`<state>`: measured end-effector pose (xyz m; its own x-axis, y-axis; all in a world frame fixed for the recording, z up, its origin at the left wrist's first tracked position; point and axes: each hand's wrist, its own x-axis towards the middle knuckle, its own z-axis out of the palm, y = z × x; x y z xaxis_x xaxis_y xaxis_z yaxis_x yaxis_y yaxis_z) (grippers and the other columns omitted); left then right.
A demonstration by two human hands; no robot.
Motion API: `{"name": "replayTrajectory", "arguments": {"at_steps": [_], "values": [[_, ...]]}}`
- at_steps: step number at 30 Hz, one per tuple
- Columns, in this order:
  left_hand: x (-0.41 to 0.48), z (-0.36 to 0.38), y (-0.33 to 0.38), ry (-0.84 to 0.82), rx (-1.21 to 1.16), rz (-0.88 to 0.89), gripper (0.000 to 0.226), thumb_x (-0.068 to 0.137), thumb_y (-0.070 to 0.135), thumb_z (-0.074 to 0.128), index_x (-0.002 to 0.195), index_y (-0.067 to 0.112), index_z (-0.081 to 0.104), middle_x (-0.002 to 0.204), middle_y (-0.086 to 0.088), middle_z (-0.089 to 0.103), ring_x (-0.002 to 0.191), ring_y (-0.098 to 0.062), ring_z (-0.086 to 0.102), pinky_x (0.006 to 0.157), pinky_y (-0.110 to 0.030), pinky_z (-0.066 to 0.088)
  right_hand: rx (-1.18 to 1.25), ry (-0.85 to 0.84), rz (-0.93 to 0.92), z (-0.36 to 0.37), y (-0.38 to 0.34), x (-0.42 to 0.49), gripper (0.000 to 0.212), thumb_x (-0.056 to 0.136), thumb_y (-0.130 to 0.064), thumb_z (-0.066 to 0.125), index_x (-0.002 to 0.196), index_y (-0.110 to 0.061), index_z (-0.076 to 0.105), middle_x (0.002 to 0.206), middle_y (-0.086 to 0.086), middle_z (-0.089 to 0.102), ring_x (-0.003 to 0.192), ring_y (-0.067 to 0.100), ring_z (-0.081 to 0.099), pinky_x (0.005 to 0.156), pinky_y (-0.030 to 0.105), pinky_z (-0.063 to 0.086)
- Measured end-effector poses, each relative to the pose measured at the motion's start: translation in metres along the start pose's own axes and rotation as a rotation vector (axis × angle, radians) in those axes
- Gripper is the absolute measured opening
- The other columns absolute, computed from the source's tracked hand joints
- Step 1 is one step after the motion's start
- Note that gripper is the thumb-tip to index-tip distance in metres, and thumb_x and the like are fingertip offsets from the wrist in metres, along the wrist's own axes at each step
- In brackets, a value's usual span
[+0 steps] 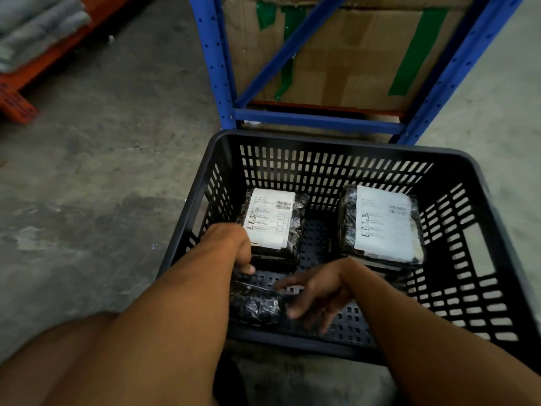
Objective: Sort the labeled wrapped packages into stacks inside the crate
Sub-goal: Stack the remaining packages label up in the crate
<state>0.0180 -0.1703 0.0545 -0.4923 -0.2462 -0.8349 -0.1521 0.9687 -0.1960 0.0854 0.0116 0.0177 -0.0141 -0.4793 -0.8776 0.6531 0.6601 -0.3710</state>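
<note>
A black slotted plastic crate point(474, 183) stands on the floor in front of me. Inside, a black wrapped package with a white label point(273, 221) lies at the back left, on top of another one. A second labeled package point(383, 221) tops a stack at the back right. A third black wrapped package point(256, 307) lies at the near left with no label showing. My left hand point(234, 244) reaches in beside the back-left stack, fingers curled, thumb near the crate floor. My right hand point(316, 291) hovers open just right of the near package, fingers spread.
A blue metal rack point(316, 117) holding a taped cardboard box point(351, 54) stands right behind the crate. An orange rack with folded grey bundles point(38, 33) sits at the far left. Bare concrete floor point(102, 171) lies to the left.
</note>
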Motion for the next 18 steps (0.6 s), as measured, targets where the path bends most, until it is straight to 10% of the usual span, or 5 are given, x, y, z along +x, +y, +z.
{"name": "replayTrajectory", "arguments": {"at_steps": [6,12,18], "values": [[-0.010,0.012,0.008,-0.211,0.150,0.045,0.063,0.084,0.050,0.064,0.134,0.013,0.055,0.135,-0.007,0.056,0.108,-0.023,0.055,0.089,-0.031,0.045,-0.061,0.098,-0.099,0.015,-0.002,0.004,0.077,0.086,-0.007,0.070,0.147,-0.037,0.033,0.144,0.017,0.047,0.093,0.032,0.061,0.092,0.046,0.051],[-0.038,-0.036,-0.015,-0.385,-0.322,0.067,0.079,0.073,0.078,0.052,0.110,0.010,0.067,0.089,-0.014,0.077,0.076,-0.028,0.073,0.068,-0.035,0.058,0.080,0.317,-0.485,-0.007,-0.005,-0.036,0.050,0.076,-0.051,0.073,0.121,-0.031,0.066,0.115,0.001,0.067,0.119,0.034,0.056,0.102,0.054,0.044],[-0.074,-0.125,-0.023,-0.185,-0.863,0.481,0.105,0.051,0.100,0.029,0.093,0.013,0.069,0.094,-0.013,0.074,0.088,-0.027,0.065,0.076,-0.039,0.044,0.646,0.764,-0.690,-0.057,-0.043,-0.102,0.078,0.071,-0.077,0.057,0.103,-0.007,0.071,0.098,0.012,0.078,0.088,0.035,0.074,0.084,0.048,0.058]]}}
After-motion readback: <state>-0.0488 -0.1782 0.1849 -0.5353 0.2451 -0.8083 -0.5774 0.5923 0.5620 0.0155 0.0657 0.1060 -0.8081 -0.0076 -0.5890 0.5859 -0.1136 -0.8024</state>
